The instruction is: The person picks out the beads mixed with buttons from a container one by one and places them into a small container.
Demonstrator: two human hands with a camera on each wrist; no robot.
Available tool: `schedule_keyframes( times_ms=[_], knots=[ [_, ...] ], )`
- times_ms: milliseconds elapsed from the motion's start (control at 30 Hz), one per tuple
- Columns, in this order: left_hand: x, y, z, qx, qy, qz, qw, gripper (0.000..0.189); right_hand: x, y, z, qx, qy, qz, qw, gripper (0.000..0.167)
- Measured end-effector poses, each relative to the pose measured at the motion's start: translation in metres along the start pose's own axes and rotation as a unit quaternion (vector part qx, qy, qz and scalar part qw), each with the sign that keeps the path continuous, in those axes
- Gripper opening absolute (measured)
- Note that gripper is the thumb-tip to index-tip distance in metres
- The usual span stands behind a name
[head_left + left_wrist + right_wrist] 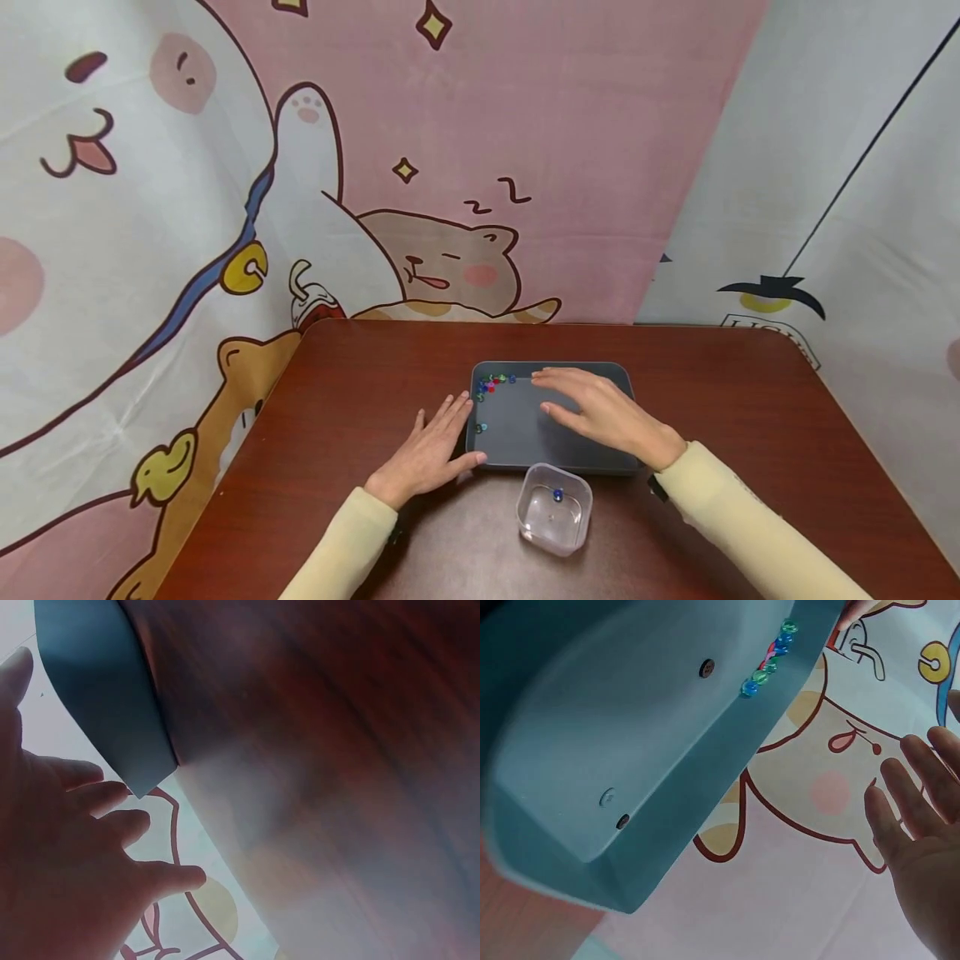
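Note:
A dark grey tray [558,458] lies on the table, with several glass marbles [760,677] in green, blue and red gathered at its far left corner. Fingers spread, my left hand [429,457] is at the tray's left side, fingertips and thumb at the rim. My right hand [600,407] is over the right part of the tray, its fingers extended and holding nothing. The right wrist view shows a dark brown button [706,668], another brown button [622,822] and a clear button [607,797] on the tray floor.
In front of the tray stands a clear plastic container [551,540] with a blue marble [557,495] in it. Everything rests on a reddish-brown wooden table [360,383]. A cartoon-printed cloth [592,158] hangs behind the table and at its sides.

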State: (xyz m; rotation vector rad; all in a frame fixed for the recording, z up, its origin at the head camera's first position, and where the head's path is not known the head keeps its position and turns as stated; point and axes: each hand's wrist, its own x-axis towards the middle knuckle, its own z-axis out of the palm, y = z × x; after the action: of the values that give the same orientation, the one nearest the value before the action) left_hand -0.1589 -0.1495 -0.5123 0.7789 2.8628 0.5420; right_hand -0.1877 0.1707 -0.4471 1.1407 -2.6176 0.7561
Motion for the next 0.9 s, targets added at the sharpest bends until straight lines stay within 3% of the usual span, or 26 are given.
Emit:
schedule_keyframes(
  times_ms=[333,900],
  knots=[
    [0.002,0.002,-0.002,0.009,-0.002,0.002,1.0,0.088,0.029,0.012,0.016,-0.004,-0.04,0.01,0.9991,0.041],
    [0.003,0.002,-0.003,0.016,-0.01,0.005,0.9998,0.088,0.058,0.035,0.045,0.004,-0.1,0.041,0.9942,0.042]
  ],
)
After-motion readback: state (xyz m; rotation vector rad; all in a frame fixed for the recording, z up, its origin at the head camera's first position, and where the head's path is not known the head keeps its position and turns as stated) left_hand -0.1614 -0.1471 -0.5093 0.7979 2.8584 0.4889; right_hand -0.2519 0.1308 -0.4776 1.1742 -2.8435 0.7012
